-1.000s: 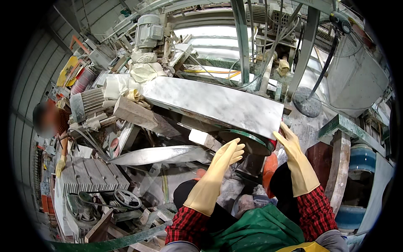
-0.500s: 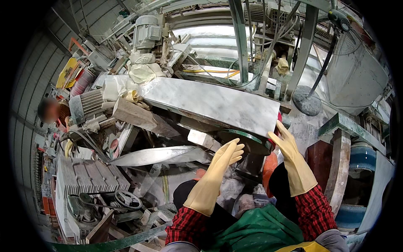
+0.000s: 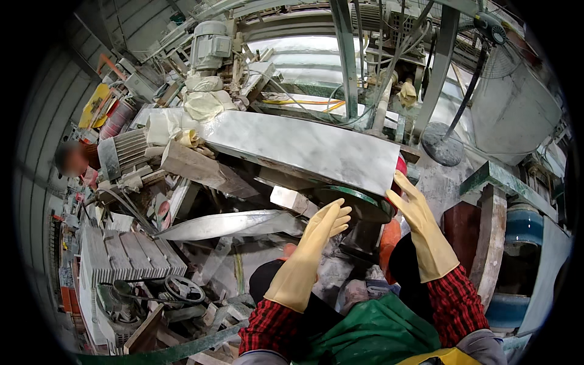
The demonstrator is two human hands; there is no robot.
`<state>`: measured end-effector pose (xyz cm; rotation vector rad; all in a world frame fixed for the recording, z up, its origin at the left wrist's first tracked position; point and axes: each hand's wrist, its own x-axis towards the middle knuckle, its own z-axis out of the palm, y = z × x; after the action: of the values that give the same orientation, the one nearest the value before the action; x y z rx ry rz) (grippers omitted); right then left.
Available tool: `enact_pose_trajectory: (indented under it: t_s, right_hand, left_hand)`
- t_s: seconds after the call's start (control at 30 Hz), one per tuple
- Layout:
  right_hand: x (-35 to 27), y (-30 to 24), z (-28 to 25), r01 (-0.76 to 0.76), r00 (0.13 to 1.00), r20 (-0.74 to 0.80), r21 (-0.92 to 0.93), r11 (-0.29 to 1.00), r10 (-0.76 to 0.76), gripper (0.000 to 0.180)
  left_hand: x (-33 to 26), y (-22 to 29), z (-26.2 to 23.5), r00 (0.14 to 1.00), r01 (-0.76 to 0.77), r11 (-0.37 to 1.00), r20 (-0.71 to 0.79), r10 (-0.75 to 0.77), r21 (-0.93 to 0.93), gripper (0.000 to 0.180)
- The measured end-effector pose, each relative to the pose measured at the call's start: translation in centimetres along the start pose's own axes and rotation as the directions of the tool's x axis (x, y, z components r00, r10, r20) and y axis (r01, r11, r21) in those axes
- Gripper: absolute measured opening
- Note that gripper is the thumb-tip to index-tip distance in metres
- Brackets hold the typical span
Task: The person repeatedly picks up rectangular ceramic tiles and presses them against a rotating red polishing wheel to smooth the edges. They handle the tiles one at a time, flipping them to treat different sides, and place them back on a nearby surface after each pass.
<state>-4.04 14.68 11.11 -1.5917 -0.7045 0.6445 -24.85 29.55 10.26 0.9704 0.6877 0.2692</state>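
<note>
A long white marble slab [image 3: 310, 146] with faint grey veins lies across the machine in front of me. Both my hands wear long cream rubber gloves. My right hand [image 3: 421, 222] is at the slab's right end, fingers stretched toward its near corner; whether the fingertips touch it is hard to tell. My left hand [image 3: 315, 243] hangs below the slab's near side, fingers extended and holding nothing. It is nearest a round green-rimmed disc [image 3: 359, 204] under the slab and a pale block [image 3: 293, 201].
Left of me stand stacked grey slats [image 3: 131, 255] and a belt-and-pulley machine [image 3: 176, 289]. A motor [image 3: 210, 45] rises behind the slab's left end. On the right are a wooden plank [image 3: 488, 255], blue rollers [image 3: 522, 225] and a fan [image 3: 490, 27]. Another person [image 3: 73, 159] is at far left.
The slab's right end has shifted slightly left, and my right fingers have moved left with it. My left hand is nearly where it was. The whole view has drifted a little.
</note>
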Motion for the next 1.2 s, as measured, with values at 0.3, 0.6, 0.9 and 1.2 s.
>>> enact_pose_trajectory:
  t_s: [0.3, 0.6, 0.9, 1.2]
  right_hand:
    - [0.9, 3.0, -0.2, 0.294, 0.955, 0.016, -0.128, 0.947, -0.295, 0.046]
    - [0.5, 3.3, -0.1, 0.254, 0.965, 0.017, -0.331, 0.909, -0.264, 0.052]
    - [0.8, 3.4, -0.6, 0.218, 0.974, 0.001, -0.265, 0.939, -0.226, 0.045]
    - [-0.3, 1.8, -11.8, -0.049, 0.928, -0.372, -0.199, 0.979, -0.029, 0.059]
  left_hand:
    - [0.1, -0.2, 0.1, 1.000, -0.024, 0.999, -0.011, 0.024, -0.020, 0.050]
    - [0.2, -0.3, -0.1, 1.000, 0.000, 1.000, -0.005, 0.000, 0.012, 0.055]
    - [0.5, 0.1, -0.1, 1.000, -0.005, 0.999, -0.012, 0.006, 0.043, 0.055]
    - [1.9, -0.8, 0.3, 0.985, 0.131, 0.981, -0.129, -0.112, 0.143, 0.055]
